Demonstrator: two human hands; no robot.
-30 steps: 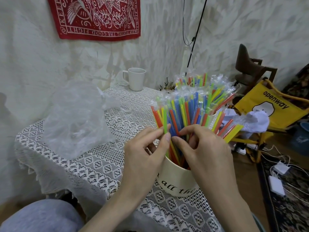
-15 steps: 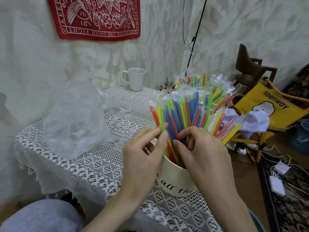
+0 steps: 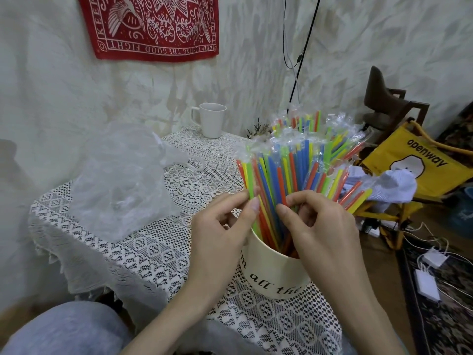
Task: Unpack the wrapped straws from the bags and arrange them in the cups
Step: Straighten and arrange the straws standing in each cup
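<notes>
The left hand (image 3: 220, 234) pinches a green straw (image 3: 250, 183) between thumb and forefinger; beside it the right hand (image 3: 322, 231) curls its fingers into the wrapped straws (image 3: 294, 170), grip unclear. Both hover over the cream cup (image 3: 273, 272), near the table edge (image 3: 330, 329), with open lace left of them.

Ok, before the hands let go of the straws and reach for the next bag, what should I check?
1. Cream cup upright on the lace cloth: ok.
2. Straws standing in the cream cup, none fallen on the cloth: ok.
3. Left hand pinching a green straw, so not yet free: not ok.
4. Right hand fingers in among the straws, not yet free: not ok.
5. White mug at the back upright and ready: ok; whether it is empty: cannot tell.
6. Clear bag on the cloth still holding straws: cannot tell.
</notes>
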